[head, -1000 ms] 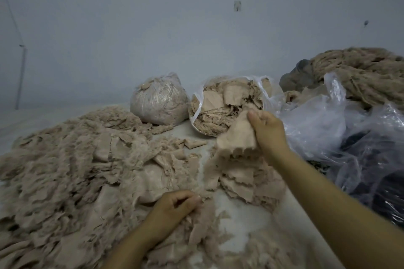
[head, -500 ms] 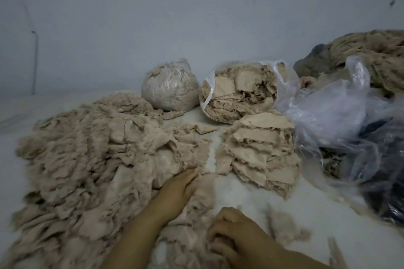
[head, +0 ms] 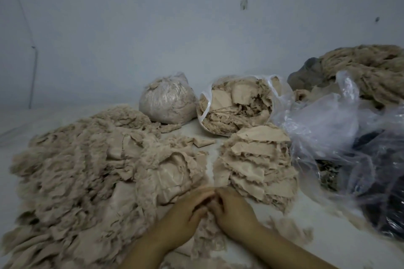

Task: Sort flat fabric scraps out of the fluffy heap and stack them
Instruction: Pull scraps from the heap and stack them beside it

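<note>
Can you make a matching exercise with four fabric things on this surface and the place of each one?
Things:
1. big fluffy beige heap
2. neat stack of flat beige scraps
3. tied clear bag of fluff
4. open clear bag of scraps

Places:
A. back, right of the tied bag
B. left side
C. back, behind the heap
D. just beyond the right hand

Pairs: 1-B, 2-D, 3-C, 4-A

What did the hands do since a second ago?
The right hand let go of the scrap it was laying on the stack and came down beside the left hand; both now work at scraps by the fluffy heap. The bags behind stayed put.
</note>
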